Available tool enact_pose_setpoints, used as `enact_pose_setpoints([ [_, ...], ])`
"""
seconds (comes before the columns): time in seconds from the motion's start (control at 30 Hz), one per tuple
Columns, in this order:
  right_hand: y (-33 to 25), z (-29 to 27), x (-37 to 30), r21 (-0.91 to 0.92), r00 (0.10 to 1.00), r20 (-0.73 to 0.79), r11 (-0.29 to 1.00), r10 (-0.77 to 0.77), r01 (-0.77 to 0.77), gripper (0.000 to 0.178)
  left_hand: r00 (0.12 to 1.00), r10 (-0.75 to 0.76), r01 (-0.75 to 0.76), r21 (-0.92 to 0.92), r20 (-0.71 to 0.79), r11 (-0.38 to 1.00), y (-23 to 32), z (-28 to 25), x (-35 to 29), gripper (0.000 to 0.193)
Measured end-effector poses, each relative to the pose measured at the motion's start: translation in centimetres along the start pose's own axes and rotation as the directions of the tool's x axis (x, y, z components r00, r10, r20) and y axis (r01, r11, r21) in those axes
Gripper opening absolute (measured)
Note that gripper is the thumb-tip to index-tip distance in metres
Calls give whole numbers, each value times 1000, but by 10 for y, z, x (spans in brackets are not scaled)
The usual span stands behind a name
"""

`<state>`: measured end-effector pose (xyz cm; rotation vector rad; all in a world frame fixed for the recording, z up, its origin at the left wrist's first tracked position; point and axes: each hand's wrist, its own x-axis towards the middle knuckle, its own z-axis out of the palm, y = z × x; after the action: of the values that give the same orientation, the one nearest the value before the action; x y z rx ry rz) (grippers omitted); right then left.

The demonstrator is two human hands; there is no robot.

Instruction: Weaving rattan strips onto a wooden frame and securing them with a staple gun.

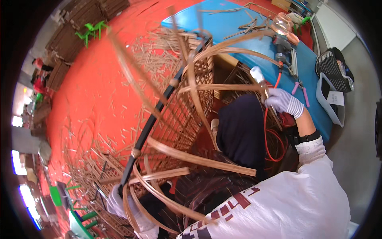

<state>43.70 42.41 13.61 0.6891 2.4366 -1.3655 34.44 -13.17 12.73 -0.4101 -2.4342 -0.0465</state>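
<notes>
A woven rattan frame (pixel 195 103) with a dark bar (pixel 146 133) along its edge leans across my lap. Loose flat strips (pixel 203 159) stick out from it on several sides. My left hand (pixel 116 202), in a pale glove, is closed round the lower end of the dark bar; strips partly cover its fingers. To the right, my right hand (pixel 284 102), in a striped glove, is raised and wrapped round a hammer (pixel 257 74) with a white head. The hammer is apart from the weave, and its handle is mostly hidden by the hand.
A blue table (pixel 234 22) at the far right bears a nail gun (pixel 283 51) with an orange hose, pink-handled pliers (pixel 301 93) and cut strips. Beside it stands a grey bin (pixel 330 99). Scraps litter the red floor (pixel 91 99). Green stools (pixel 90 32) stand at the left.
</notes>
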Motion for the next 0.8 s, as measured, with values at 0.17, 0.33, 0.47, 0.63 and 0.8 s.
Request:
enact_pose_setpoints([
  [0.17,39,-12,1,624,930,-368,741,0,247,17,994,65,-63,-34,88,997,14,-22,-15,33],
  [0.33,30,-33,8,679,766,-640,427,-54,597,20,980,137,-125,-87,145,988,10,-39,-22,42],
  [0.47,-1,-45,-1,613,660,-734,264,-159,745,18,949,16,118,-404,315,907,-13,-45,-9,30],
  [0.63,-56,-19,-26,655,647,-612,167,-454,737,21,869,-34,354,-571,494,741,-33,-29,-4,27],
  [0.8,-100,35,-59,721,657,-336,264,-675,641,19,857,44,350,-642,514,682,-46,-11,-6,37],
])
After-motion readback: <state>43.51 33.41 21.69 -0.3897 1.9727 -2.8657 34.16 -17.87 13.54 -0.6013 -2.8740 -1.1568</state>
